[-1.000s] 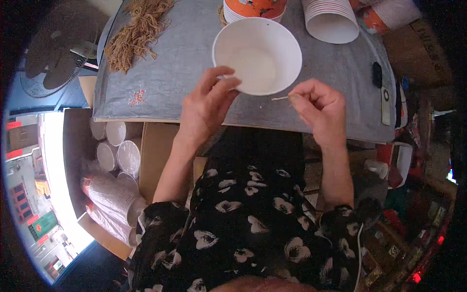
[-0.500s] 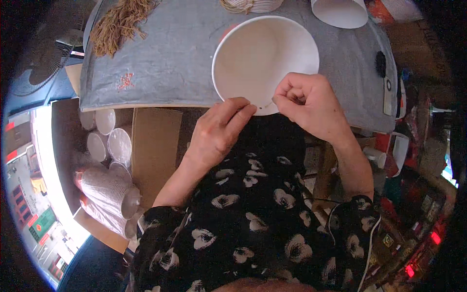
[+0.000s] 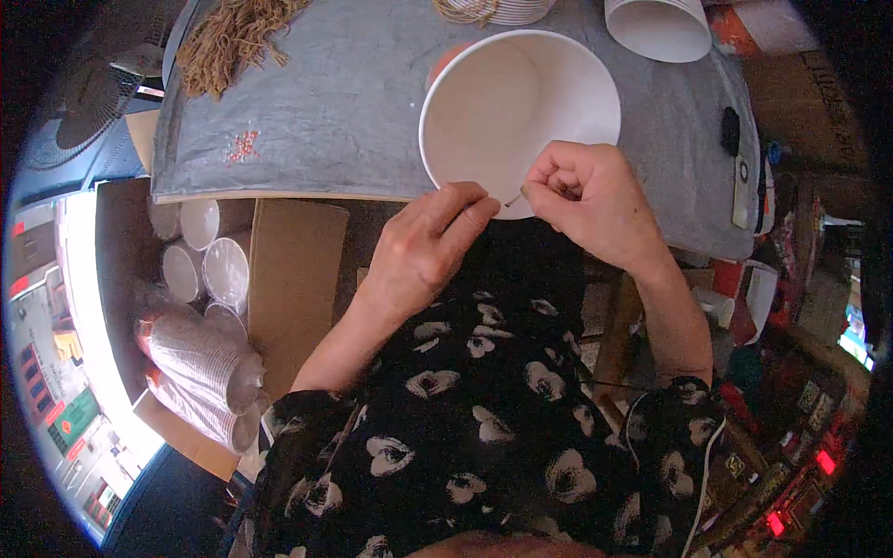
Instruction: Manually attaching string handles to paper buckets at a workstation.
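A large white paper bucket (image 3: 521, 102) leans at the table's near edge, its open mouth facing me. My left hand (image 3: 419, 242) is closed on its near rim, the fingertips pinching the wall beside a small dark spot, perhaps a hole. Just right of that spot, my right hand (image 3: 595, 200) is closed in a pinch on a short thin cord (image 3: 514, 199), whose end points toward the spot. The rest of the cord is hidden by my fingers and the bucket. A bundle of brown cords (image 3: 228, 46) lies at the table's far left.
Small red and white scraps (image 3: 244, 146) lie on the grey-covered table (image 3: 326, 112). A striped stack of buckets (image 3: 498, 9) and another white bucket (image 3: 659, 28) stand at the far side. Below left, a cardboard box (image 3: 293, 270) holds several wrapped bucket stacks (image 3: 200, 358).
The bucket and my left hand have shifted slightly right. My right hand has hardly moved, and the cord between its fingertips shows more clearly beside the dark spot.
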Tool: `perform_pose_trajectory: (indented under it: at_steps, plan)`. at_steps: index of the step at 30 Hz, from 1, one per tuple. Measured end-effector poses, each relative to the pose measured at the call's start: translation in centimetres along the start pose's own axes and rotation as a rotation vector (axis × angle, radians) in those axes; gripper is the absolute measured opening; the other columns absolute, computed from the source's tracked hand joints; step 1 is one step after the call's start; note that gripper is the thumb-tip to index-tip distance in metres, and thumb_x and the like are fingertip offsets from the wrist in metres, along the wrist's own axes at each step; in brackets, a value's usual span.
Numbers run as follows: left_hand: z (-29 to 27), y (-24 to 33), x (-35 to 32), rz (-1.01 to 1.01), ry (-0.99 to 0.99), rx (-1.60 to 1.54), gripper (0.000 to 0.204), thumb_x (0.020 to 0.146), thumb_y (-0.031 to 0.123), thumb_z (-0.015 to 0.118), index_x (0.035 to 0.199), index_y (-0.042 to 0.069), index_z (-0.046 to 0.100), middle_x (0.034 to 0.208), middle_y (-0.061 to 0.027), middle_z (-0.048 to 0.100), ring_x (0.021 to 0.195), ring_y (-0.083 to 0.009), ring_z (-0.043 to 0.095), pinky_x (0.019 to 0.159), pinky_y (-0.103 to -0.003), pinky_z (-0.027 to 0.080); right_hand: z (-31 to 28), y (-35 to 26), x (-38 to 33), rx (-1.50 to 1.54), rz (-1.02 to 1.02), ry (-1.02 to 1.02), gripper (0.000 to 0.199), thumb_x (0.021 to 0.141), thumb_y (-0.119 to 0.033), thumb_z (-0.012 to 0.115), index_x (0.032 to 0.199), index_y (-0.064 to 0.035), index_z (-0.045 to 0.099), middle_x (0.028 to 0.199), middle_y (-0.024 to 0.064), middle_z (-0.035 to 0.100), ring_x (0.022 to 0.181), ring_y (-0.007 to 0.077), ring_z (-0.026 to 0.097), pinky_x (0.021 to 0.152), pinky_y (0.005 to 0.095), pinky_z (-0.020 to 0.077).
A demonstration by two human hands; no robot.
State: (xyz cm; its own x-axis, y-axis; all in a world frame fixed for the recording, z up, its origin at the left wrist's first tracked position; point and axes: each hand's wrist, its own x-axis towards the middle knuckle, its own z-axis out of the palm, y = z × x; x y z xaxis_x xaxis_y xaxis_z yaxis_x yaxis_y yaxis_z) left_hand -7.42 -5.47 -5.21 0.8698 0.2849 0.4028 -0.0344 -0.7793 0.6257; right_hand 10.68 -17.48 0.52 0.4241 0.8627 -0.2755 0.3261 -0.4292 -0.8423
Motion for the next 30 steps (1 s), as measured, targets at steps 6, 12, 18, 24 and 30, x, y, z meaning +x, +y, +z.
perform_pose_trajectory:
  at_steps: [6,12,18,24,30]
  plan:
    - [0.3,-0.2,0.0,0.025,0.008,0.015,0.030,0.076,0.001,0.064,0.106,0.004,0.066,0.106,-0.0094,0.062,0.088,-0.0271,0.067,0.075,-0.036,0.056,0.3,0.0,-0.1,-0.030,0.015,-0.015,0.006,0.087,0.000,0.063,0.081,0.0001,0.061,0.064,-0.0049,0.057,0.058,0.0001,0.049,0.051,0.0192,0.0390]
    - [0.1,-0.2,0.4,0.018,0.004,0.047,0.033,0.074,0.000,0.063,0.106,0.007,0.067,0.102,-0.0062,0.061,0.084,-0.0247,0.066,0.072,-0.036,0.056,0.6,-0.1,0.2,-0.072,0.026,-0.035,0.007,0.088,-0.002,0.064,0.082,0.0009,0.062,0.064,-0.0023,0.059,0.057,0.0019,0.052,0.051,0.0204,0.0407]
    - [-0.1,-0.3,0.9,-0.005,-0.034,0.102,0.030,0.076,0.002,0.062,0.104,0.014,0.068,0.098,-0.0036,0.059,0.079,-0.0223,0.066,0.066,-0.034,0.056,0.4,-0.5,0.8,-0.080,0.052,-0.090,0.008,0.091,-0.006,0.064,0.089,0.0022,0.064,0.066,0.0000,0.062,0.057,0.0047,0.055,0.051,0.0210,0.0424]
    - [-1.6,-0.1,2.7,-0.106,-0.065,0.031,0.023,0.082,0.002,0.062,0.102,0.012,0.067,0.098,-0.0071,0.059,0.077,-0.0275,0.066,0.065,-0.037,0.056,-0.8,-2.8,0.7,0.126,-0.054,-0.038,0.011,0.090,-0.004,0.064,0.100,-0.0003,0.065,0.078,0.0004,0.064,0.064,0.0051,0.057,0.056,0.0198,0.0446]
    - [-4.1,-1.3,6.3,-0.066,0.039,-0.186,0.016,0.087,0.001,0.061,0.101,0.007,0.066,0.090,-0.0128,0.061,0.072,-0.0312,0.067,0.062,-0.036,0.055,-1.0,-3.0,0.4,-0.117,-0.513,0.266,0.018,0.080,-0.001,0.072,0.096,-0.0019,0.064,0.088,0.0057,0.062,0.072,0.0128,0.063,0.064,0.0266,0.0514]
